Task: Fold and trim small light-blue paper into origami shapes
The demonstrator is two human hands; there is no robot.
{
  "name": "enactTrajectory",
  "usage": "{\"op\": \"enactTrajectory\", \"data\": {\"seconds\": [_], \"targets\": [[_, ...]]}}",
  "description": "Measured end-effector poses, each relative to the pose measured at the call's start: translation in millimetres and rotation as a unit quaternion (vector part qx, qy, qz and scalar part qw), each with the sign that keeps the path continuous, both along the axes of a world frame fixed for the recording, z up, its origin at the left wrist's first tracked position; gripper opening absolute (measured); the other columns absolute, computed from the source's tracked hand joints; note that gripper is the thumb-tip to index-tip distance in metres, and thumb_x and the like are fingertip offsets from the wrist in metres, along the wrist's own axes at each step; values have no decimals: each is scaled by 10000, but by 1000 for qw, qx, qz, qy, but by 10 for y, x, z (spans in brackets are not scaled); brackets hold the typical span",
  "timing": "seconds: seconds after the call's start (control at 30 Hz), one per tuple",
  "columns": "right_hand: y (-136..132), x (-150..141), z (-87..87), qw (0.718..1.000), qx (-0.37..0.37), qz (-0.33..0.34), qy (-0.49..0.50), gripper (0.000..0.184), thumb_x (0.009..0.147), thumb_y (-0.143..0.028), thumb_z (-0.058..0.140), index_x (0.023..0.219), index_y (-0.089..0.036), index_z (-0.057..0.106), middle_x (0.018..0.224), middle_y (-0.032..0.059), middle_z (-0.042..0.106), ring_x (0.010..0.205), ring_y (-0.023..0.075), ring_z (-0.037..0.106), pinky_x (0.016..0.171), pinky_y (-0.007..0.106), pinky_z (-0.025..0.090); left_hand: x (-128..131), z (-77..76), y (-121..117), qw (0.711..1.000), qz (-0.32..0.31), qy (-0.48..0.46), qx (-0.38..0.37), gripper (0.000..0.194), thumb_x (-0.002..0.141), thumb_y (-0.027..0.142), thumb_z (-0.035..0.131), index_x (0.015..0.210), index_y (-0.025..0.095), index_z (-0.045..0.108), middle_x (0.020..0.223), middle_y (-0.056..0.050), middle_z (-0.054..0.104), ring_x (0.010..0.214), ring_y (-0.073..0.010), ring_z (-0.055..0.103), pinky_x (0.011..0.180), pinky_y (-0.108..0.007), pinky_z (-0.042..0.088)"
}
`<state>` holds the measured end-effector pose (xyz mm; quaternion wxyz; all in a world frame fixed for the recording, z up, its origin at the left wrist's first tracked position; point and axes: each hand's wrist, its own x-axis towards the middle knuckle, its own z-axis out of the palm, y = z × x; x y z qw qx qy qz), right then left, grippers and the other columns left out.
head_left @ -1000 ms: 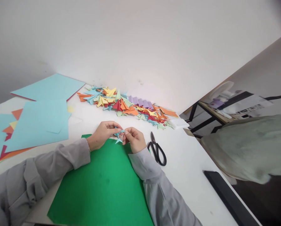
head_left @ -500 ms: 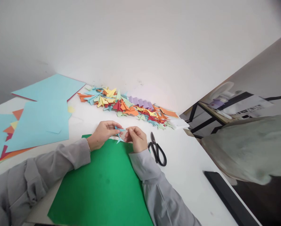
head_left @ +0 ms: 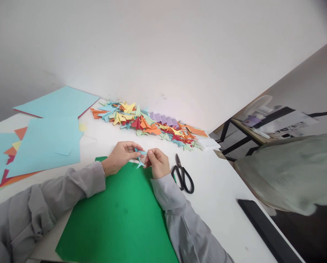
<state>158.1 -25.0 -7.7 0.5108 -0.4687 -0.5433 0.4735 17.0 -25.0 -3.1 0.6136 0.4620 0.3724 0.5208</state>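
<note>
Between my hands is a small light-blue folded paper piece (head_left: pixel 140 165) with pointed tips, over the far edge of a green sheet (head_left: pixel 119 215). My left hand (head_left: pixel 121 156) pinches its left side between thumb and fingers. From the right, my right hand (head_left: pixel 158 162) pinches the other side with thumb and forefinger. Part of the paper is hidden behind the fingertips. Black-handled scissors (head_left: pixel 183 175) lie just right of my right hand, blades pointing away. Beyond both hands stretches a row of small folded paper planes (head_left: pixel 141 122) in many colours.
Large light-blue sheets (head_left: pixel 50 146) lie at the left over coloured scraps, with another stack (head_left: pixel 61 102) behind. A white wall (head_left: pixel 163 54) rises behind the table. A black bar (head_left: pixel 267 230) lies along the right edge; past it are grey-green cloth (head_left: pixel 289 171) and a shelf (head_left: pixel 248 129).
My right hand has shifted very slightly left and down, still pinching the paper. The blue tip below the fingers has moved a little. The rest stays where it was.
</note>
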Motion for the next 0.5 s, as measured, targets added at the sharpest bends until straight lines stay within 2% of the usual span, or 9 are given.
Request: {"op": "enactTrajectory", "data": {"seconds": [0.3, 0.43, 0.5], "targets": [[49, 5, -32, 996, -69, 13, 52, 355, 617, -495, 620, 543, -180, 471, 395, -60, 501, 302, 91, 468, 352, 221, 346, 3, -1, 5, 1000, 8, 14, 8, 261, 530, 220, 748, 742, 113, 640, 698, -27, 648, 639, -124, 605, 634, -272, 487], [67, 21, -40, 996, -73, 7, 56, 365, 633, -533, 591, 625, -180, 501, 423, -56, 519, 318, 101, 475, 359, 228, 345, -1, -17, 13, 1000, 14, 17, 9, 267, 538, 240, 749, 746, 115, 637, 715, -39, 653, 657, -138, 615, 639, -286, 498], [45, 22, -18, 998, -47, -15, 41, 346, 668, -519, 567, 629, -184, 492, 429, -57, 506, 332, 98, 467, 369, 230, 345, -2, -15, 17, 1000, 19, 17, 12, 269, 545, 247, 746, 753, 115, 638, 739, -48, 657, 676, -147, 619, 642, -288, 502]]}}
